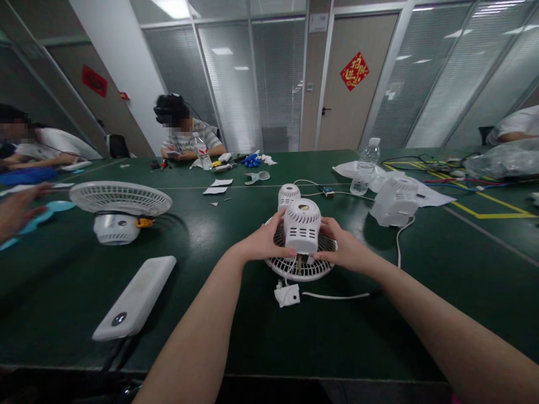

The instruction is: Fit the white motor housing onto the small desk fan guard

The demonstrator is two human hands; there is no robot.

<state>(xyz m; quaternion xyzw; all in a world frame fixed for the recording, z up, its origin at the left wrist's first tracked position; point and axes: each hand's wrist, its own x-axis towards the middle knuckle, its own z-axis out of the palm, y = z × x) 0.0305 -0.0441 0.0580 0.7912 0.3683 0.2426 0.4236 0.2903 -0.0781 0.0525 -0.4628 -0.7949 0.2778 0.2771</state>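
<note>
Between my two hands is a white slotted fan motor housing [302, 227], upright over a round white fan grille [304, 274]. My left hand [267, 241] grips the housing's left side, thumb at its lower edge. Curled around the right side is my right hand [343, 247], its thumb also low on the housing. Dark and brownish parts show beneath the housing, but the detail there is unclear. In front of the grille lies a small white square piece [288, 295] with a white cable [337, 296]. A smaller white vented part [288, 194] stands just behind.
To the left are a white fan head [120, 199], a white power bank [137, 297] and another person's hand [19, 210]. At right, a white housing [396, 199] stands near a plastic bottle [366, 165]. A person [189, 134] sits across the green table [189, 336].
</note>
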